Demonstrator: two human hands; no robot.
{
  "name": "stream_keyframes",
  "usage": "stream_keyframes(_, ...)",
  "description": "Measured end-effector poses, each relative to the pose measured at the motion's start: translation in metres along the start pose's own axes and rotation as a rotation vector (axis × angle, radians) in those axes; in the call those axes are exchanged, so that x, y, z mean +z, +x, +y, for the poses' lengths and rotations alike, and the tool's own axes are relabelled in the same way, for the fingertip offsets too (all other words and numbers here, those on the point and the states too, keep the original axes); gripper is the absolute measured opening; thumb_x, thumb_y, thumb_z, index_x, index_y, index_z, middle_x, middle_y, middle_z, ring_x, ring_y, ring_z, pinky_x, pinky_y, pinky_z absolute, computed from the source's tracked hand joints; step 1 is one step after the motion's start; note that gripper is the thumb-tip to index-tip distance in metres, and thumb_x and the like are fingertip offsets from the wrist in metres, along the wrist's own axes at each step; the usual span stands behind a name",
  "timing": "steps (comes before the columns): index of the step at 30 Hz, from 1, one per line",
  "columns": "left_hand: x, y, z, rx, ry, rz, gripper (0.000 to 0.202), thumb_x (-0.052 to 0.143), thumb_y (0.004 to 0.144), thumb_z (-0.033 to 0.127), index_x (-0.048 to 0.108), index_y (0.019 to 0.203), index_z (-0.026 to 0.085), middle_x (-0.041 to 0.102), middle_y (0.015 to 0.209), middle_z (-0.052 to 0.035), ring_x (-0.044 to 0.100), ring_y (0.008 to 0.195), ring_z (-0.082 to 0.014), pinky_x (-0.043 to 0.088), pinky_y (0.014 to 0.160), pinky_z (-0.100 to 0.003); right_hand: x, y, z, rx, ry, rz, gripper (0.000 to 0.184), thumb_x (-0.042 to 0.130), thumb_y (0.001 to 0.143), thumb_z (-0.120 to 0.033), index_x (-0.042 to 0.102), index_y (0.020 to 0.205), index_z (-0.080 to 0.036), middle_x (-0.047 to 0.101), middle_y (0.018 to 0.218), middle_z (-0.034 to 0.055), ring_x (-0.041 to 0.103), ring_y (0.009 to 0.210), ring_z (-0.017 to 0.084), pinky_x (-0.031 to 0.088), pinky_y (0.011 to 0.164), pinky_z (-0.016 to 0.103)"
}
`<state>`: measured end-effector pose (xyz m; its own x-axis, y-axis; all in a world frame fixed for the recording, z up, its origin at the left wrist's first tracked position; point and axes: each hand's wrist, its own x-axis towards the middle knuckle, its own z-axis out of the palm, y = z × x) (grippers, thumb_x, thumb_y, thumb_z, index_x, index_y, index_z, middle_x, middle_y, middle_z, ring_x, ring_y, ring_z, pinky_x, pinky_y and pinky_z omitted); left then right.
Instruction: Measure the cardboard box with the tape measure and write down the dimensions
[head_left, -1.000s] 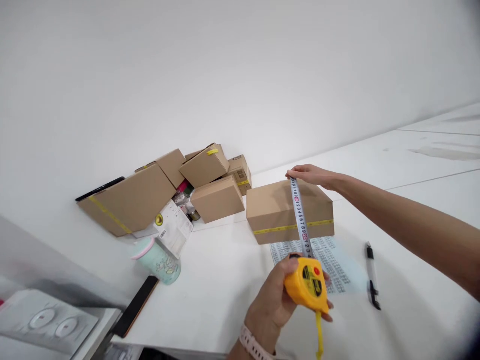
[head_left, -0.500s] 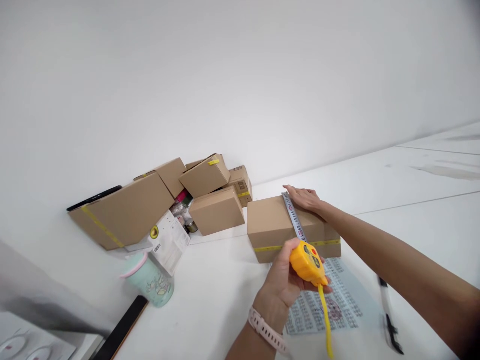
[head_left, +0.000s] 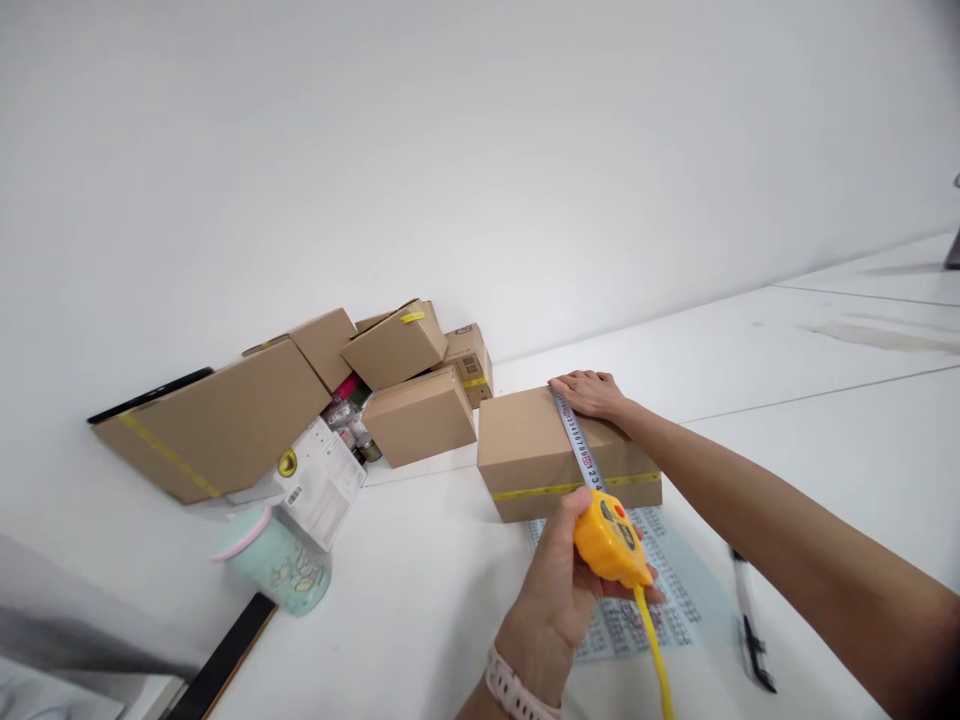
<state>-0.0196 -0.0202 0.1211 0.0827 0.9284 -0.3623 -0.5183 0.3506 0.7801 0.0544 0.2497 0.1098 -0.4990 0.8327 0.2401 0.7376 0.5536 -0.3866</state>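
A brown cardboard box point(head_left: 525, 455) with a yellow tape band lies on the white table. My left hand point(head_left: 559, 585) grips a yellow tape measure point(head_left: 611, 540) at the box's near edge. Its white blade point(head_left: 576, 440) runs across the box top to the far edge. My right hand point(head_left: 589, 392) rests on the far top edge, fingers pressed down on the blade's end. A yellow strap hangs from the tape measure case.
A printed sheet point(head_left: 660, 590) lies under and in front of the box, with a pen point(head_left: 748, 625) to its right. Several cardboard boxes point(head_left: 315, 400) pile against the wall at left. A mint cup point(head_left: 274, 560) and a dark flat device point(head_left: 225, 655) sit nearer left.
The tape blade came down from above the box to lie flat on its top. My right hand settled on the far edge and my left brought the case to the near edge.
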Motion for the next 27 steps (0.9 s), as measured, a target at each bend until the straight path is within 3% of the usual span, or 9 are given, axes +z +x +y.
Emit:
stream_keyframes(6,-0.001,-0.004,-0.008,0.0,0.008,0.037,0.06,0.07,0.067,0.064,0.06,0.097,0.013,0.066,0.088,-0.0098,0.066,0.062,-0.0219,0.056,0.054,-0.036,0.002,-0.001,-0.002,0.018,-0.02,0.031,0.052,0.024,0.099,-0.046,0.059,0.135,-0.032,0.06,0.139,0.0103,0.051,0.126,0.032,0.028,0.106,0.055)
stream_keyframes(12,0.002,-0.005,-0.004,0.012,0.023,0.052,0.061,0.072,0.064,0.065,0.061,0.095,0.013,0.066,0.087,-0.0095,0.067,0.065,-0.0237,0.058,0.058,-0.039,0.003,-0.005,-0.007,0.024,0.038,0.062,0.051,0.03,0.097,-0.042,0.063,0.133,-0.028,0.06,0.139,0.0124,0.05,0.129,0.033,0.026,0.109,0.054)
stream_keyframes(17,-0.003,-0.004,-0.009,0.011,0.045,0.015,0.062,0.073,0.064,0.066,0.062,0.095,0.013,0.066,0.093,-0.011,0.068,0.067,-0.0251,0.059,0.065,-0.044,-0.015,-0.011,-0.018,0.08,0.217,0.176,0.047,0.035,0.096,-0.045,0.067,0.126,-0.029,0.066,0.132,0.0101,0.053,0.125,0.033,0.032,0.108,0.052)
stream_keyframes(21,-0.036,-0.019,-0.01,0.205,0.121,0.008,0.062,0.08,0.063,0.06,0.061,0.108,0.023,0.065,0.107,-0.01,0.068,0.074,-0.0253,0.059,0.066,-0.041,-0.045,-0.043,-0.006,0.21,0.401,0.447,0.059,0.016,0.1,-0.045,0.052,0.143,-0.024,0.053,0.148,0.0093,0.043,0.137,0.026,0.035,0.109,0.041)
stream_keyframes(23,-0.062,-0.028,-0.005,0.372,0.198,0.087,0.068,0.086,0.058,0.058,0.06,0.112,0.026,0.064,0.107,-0.0093,0.068,0.077,-0.0264,0.058,0.067,-0.04,-0.049,-0.074,0.01,0.297,0.479,0.527,0.06,0.015,0.1,-0.046,0.048,0.144,-0.021,0.055,0.146,0.0115,0.048,0.132,0.026,0.04,0.106,0.039)
stream_keyframes(26,-0.096,-0.03,0.006,0.54,0.275,0.326,0.068,0.085,0.062,0.057,0.058,0.116,0.028,0.063,0.102,-0.0057,0.067,0.083,-0.0243,0.058,0.075,-0.037,-0.036,-0.125,0.032,0.397,0.587,0.476,0.058,0.024,0.099,-0.052,0.056,0.136,-0.021,0.068,0.126,0.0132,0.064,0.112,0.028,0.05,0.094,0.04)
stream_keyframes(27,-0.103,-0.028,0.009,0.559,0.285,0.389,0.065,0.084,0.064,0.057,0.058,0.116,0.028,0.063,0.101,-0.0046,0.067,0.083,-0.0231,0.058,0.077,-0.036,-0.029,-0.14,0.036,0.415,0.651,0.42,0.06,0.026,0.098,-0.056,0.054,0.139,-0.023,0.068,0.127,0.0127,0.066,0.109,0.028,0.052,0.093,0.04)
